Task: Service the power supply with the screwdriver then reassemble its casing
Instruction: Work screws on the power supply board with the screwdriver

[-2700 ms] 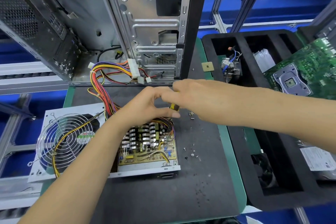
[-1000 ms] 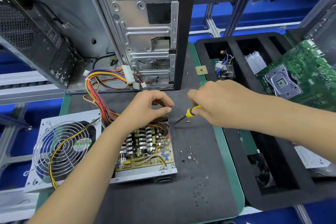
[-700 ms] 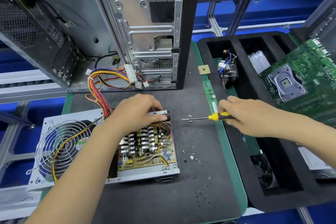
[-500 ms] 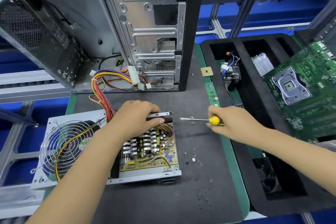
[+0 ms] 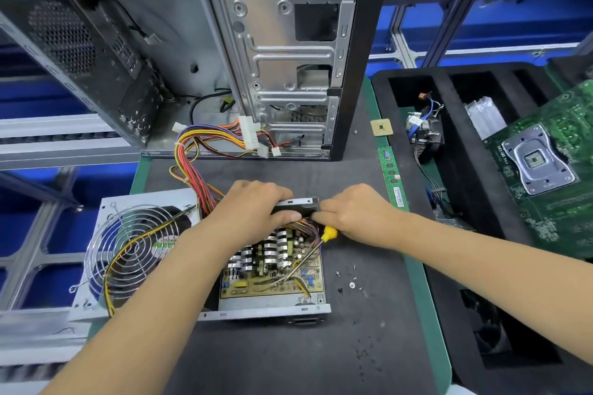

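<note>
Your right hand (image 5: 356, 215) has swung back in from the mat's edge, and the screwdriver (image 5: 308, 258) it grips now angles its shaft down over the circuit board (image 5: 272, 276). The power supply (image 5: 266, 266) sits open mid-mat, directly under both hands; your left hand (image 5: 253, 215) curls over its far wall. A slip could scrape the parts or snag the wires (image 5: 192, 157), and the loose screws (image 5: 351, 280) just beside it could scatter.

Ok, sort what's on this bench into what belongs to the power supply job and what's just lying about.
Part of the job:
- power supply, casing open, board exposed
- fan cover lying beside it
- screwdriver in the right hand
- left hand on the casing's back wall
- loose screws

Lying about:
- computer case
- motherboard
- memory stick
- processor chip
- foam tray
</note>
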### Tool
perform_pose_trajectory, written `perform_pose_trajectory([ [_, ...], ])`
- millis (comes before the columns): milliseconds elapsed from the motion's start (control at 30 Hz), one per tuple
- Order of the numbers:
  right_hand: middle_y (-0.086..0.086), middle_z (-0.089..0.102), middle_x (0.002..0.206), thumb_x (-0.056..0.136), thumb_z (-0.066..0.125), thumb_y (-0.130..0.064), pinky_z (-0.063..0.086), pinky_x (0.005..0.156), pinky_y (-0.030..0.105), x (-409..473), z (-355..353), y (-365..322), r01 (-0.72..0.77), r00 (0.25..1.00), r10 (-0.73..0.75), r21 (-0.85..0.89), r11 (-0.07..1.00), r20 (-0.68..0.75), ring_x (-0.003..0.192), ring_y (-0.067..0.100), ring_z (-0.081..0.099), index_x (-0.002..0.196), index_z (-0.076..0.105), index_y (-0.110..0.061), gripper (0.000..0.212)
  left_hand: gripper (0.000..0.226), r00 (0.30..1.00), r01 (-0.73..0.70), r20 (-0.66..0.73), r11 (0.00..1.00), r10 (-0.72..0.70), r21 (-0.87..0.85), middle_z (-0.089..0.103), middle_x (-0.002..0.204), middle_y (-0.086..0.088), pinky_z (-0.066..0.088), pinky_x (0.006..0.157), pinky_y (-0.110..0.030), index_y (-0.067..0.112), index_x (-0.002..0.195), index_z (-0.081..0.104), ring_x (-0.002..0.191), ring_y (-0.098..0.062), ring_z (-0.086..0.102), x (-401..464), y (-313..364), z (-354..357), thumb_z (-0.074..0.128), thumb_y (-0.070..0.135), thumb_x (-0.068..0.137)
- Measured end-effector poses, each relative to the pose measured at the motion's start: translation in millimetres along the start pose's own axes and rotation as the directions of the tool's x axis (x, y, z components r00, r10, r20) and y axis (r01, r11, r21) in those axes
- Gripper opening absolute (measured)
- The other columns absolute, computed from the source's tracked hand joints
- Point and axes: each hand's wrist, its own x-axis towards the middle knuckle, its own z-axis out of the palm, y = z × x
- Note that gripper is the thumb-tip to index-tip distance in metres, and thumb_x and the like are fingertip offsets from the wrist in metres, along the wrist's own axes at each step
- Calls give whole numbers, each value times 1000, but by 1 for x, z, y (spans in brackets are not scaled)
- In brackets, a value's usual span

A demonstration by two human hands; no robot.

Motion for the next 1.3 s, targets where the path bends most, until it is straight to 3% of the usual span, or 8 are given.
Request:
perform_pose_trajectory([
  [333, -3, 55, 52, 66, 77, -5, 33, 33, 23, 12, -10, 8, 140, 989, -145, -124, 982, -29, 40, 19, 50, 71, 62, -16, 19, 24, 998, 17, 53, 1000, -15, -24, 61, 84, 6, 35, 74, -34, 24, 96, 59, 85, -21, 56, 0, 3, -4, 50, 46, 97],
  [467, -4, 58, 56, 67, 75, -12, 33, 36, 23, -14, -15, 11, 79, 997, -78, 77, 994, -26, 42, 22, 52, 74, 62, -14, 15, 22, 998, 29, 63, 999, -27, -31, 56, 78, 6, 39, 74, -34, 27, 88, 54, 81, -22, 52, 0, 4, -6, 50, 47, 97],
  [600, -7, 68, 85, 83, 65, -23, 43, 52, 29, -43, -6, -1, -99, 975, 36, 281, 955, 220, 72, 21, 64, 96, 68, -23, 13, 26, 997, 45, 60, 998, -42, -54, 60, 80, 5, 38, 71, -34, 23, 89, 58, 82, -22, 55, -1, 3, -6, 52, 47, 96],
  [667, -7, 67, 87, 84, 64, -18, 41, 52, 28, -47, -2, -5, -158, 972, 89, 323, 933, 216, 73, 21, 63, 99, 70, -26, 19, 26, 999, 39, 41, 997, -36, -70, 63, 82, 3, 37, 69, -34, 21, 91, 62, 82, -21, 57, -1, 2, -6, 53, 46, 96],
  [800, -12, 64, 84, 74, 69, -5, 42, 47, 24, -62, -4, -6, -225, 974, 189, 468, 855, 123, 61, 11, 55, 92, 73, -28, 29, 20, 998, -31, -66, 982, 19, -184, 67, 94, 7, 47, 81, -36, 23, 102, 68, 91, -17, 61, -5, 2, -6, 63, 40, 92],
  [900, -12, 62, 85, 80, 69, -16, 43, 49, 25, -69, -6, -12, -210, 977, 146, 554, 806, 157, 60, 6, 50, 90, 73, -28, 16, 23, 960, -121, -279, 946, 35, -300, 69, 102, 8, 49, 90, -29, 20, 109, 69, 96, -8, 61, -10, 3, -6, 67, 32, 89],
  [1133, -10, 60, 92, 88, 63, -19, 40, 60, 26, -67, -4, -13, -243, 964, 144, 522, 818, 225, 67, 9, 51, 92, 66, -20, 6, 14, 893, -195, -449, 859, -44, -473, 69, 88, 10, 42, 75, -6, 17, 99, 73, 84, -1, 60, -18, 21, -5, 67, 10, 89],
  [1300, -14, 59, 78, 86, 65, -24, 41, 59, 18, -49, -44, -10, -234, 943, 332, 648, 725, -31, 66, 4, 49, 88, 63, -18, 7, 8, 955, -159, -291, 743, -50, -650, 68, 73, -2, 44, 61, -21, 21, 82, 74, 69, -21, 57, -19, 32, 0, 70, 23, 88],
])
